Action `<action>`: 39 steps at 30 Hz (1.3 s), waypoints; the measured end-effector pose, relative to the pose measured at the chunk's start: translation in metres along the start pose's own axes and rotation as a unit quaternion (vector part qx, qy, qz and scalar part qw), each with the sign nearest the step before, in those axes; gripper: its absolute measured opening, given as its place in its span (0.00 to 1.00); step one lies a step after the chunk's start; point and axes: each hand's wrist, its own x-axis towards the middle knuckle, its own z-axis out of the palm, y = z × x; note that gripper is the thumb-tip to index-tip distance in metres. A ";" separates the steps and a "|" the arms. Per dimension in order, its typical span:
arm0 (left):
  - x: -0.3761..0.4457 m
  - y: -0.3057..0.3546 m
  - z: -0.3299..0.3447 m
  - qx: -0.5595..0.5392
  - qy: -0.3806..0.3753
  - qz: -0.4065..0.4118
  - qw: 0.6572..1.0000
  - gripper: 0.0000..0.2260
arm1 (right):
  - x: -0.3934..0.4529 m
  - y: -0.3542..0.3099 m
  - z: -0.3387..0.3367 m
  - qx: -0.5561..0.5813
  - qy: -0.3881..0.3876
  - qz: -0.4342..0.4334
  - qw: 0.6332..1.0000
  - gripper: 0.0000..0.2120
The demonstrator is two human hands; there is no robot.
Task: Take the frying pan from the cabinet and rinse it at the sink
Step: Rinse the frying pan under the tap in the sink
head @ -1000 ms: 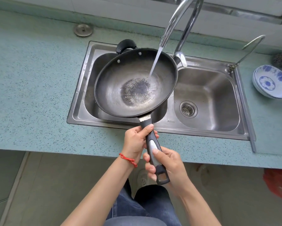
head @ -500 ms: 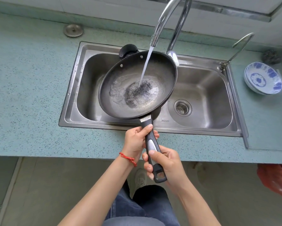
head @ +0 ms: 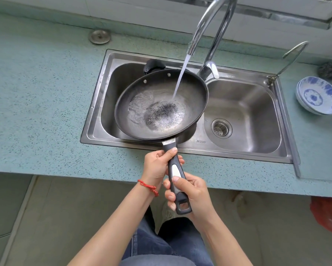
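Home kitchen: dbl sink (head: 111,104), countertop (head: 36,96).

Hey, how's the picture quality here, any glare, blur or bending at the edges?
Head view: soft even daylight, shadows faint; bright glare on the tap and the sink steel; the wide lens bows the counter edge; the pan, left hand and right hand are sharp, only the falling water is streaked.

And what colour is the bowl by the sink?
The bowl is white with a blue pattern, seen in the head view.
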 end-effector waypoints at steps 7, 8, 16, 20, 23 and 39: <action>-0.004 0.001 -0.014 0.030 0.019 0.015 0.999 0.12 | -0.002 0.012 0.013 0.034 -0.006 0.001 0.999 0.04; -0.004 0.001 -0.015 0.032 0.020 0.016 0.999 0.11 | -0.002 0.013 0.014 0.036 -0.007 0.001 0.999 0.04; -0.004 -0.001 -0.022 0.044 0.019 0.014 0.999 0.11 | -0.003 0.017 0.019 0.040 -0.008 0.001 0.999 0.05; -0.002 -0.002 -0.021 0.043 0.019 0.003 0.999 0.10 | 0.000 0.018 0.017 0.054 -0.003 0.005 0.999 0.06; 0.001 -0.001 -0.019 0.045 0.014 -0.004 0.999 0.11 | 0.004 0.018 0.016 0.062 -0.004 0.004 0.998 0.07; 0.056 0.014 -0.036 0.090 0.040 -0.041 0.994 0.11 | 0.058 -0.005 0.020 -0.093 0.011 0.049 0.994 0.12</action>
